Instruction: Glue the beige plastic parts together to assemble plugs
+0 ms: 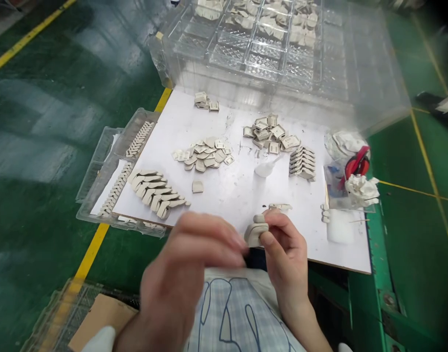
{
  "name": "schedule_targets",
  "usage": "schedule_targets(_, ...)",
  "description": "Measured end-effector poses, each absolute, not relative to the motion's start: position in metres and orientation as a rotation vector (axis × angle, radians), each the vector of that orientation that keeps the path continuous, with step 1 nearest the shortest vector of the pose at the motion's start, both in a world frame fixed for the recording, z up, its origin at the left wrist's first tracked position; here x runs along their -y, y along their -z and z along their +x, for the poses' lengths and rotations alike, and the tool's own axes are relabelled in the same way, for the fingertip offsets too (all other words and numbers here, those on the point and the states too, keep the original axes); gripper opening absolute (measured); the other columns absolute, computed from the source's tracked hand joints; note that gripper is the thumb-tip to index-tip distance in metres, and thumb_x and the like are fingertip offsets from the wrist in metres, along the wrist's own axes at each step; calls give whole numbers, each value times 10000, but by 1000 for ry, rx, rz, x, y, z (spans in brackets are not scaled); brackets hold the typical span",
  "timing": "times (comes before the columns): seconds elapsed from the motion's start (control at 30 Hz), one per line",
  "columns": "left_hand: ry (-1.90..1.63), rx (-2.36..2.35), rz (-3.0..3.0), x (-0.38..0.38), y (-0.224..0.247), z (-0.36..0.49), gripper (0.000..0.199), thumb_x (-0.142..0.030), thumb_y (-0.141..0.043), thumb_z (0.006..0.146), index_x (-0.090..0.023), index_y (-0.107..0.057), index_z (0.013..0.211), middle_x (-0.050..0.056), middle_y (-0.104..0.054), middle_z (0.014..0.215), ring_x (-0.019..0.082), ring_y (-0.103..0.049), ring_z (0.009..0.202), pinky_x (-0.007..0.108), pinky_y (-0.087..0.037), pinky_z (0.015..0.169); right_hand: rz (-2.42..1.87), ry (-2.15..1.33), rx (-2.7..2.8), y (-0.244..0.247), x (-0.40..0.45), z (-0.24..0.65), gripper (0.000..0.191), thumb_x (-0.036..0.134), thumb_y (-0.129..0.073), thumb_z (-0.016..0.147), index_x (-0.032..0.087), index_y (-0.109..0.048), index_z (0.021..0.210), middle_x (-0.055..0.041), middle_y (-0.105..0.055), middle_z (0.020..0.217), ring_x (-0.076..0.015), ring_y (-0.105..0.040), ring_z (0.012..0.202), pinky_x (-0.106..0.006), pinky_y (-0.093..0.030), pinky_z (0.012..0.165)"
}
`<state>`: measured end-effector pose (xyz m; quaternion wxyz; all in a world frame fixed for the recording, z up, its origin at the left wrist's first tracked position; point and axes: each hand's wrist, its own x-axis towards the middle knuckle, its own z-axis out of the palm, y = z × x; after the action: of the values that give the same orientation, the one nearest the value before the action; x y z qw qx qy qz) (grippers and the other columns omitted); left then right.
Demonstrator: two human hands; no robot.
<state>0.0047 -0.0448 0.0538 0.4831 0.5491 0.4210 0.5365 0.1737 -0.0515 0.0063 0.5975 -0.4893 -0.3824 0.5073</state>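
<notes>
The work appears partway complete, judging by the arrangement of the pale parts. On the white board (172,132), a left-hand row (148,195) and a right-hand stack (302,164) are ordered, their parts overlapping at a slant; similar narrow rows (116,190) lie in the clear trays (82,215). A flat-part heap (205,154) and a recessed-part heap (278,131) are unsorted, and a single part (198,187) lies apart near the row. The right hand (289,254) pinches a beige part (256,235) between thumb and fingers above the board's near edge. The left hand (187,259) is motion-blurred beside it; its grip and any contact cannot be determined. The held part has a matt surface, rounded corners and a small rounded block at its top. The trays are thin, glossy and transparent.
</notes>
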Motion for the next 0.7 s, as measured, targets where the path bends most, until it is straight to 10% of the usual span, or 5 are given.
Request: schedule_targets(0.7,-1118,-981,1451,19,-4,28,209,-315,-505,1038,-230,-576,860,5,-520,790,180,-488,751,353,-409,695,-1142,-1203,1037,-7,40,167,56,243,-693,938,269,-650,912,23,-571,793,-143,-501,767,-274,-425,684)
